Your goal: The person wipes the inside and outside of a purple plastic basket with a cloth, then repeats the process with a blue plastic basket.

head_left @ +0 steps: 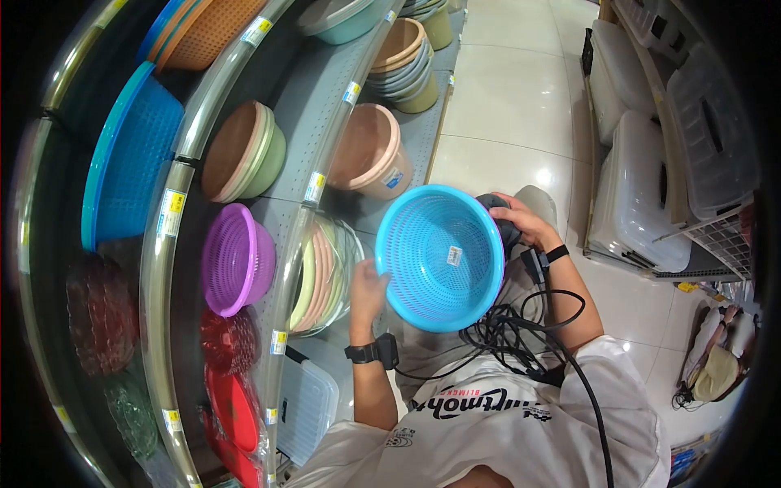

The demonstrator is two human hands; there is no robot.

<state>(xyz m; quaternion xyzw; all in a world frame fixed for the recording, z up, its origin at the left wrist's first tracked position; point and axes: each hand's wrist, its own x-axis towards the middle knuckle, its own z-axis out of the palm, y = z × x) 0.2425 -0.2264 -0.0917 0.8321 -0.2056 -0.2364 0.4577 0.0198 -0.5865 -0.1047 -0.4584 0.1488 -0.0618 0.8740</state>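
A round blue plastic basket with a perforated wall and a small white label inside is held up before my body, its opening facing me. At its right rim my right hand grips it, fingers closed, beside a dark grey item that is partly hidden. On the other side, my left hand is at the left rim; its fingers are smeared by motion, so their contact with the basket is unclear. Black cable lies in loops below the basket, against my shirt.
Shelves on the left hold a purple basket, brown and green basins, a pink bucket, a large blue basket and red plastic ware. Clear storage boxes stand at right. A tiled aisle runs between.
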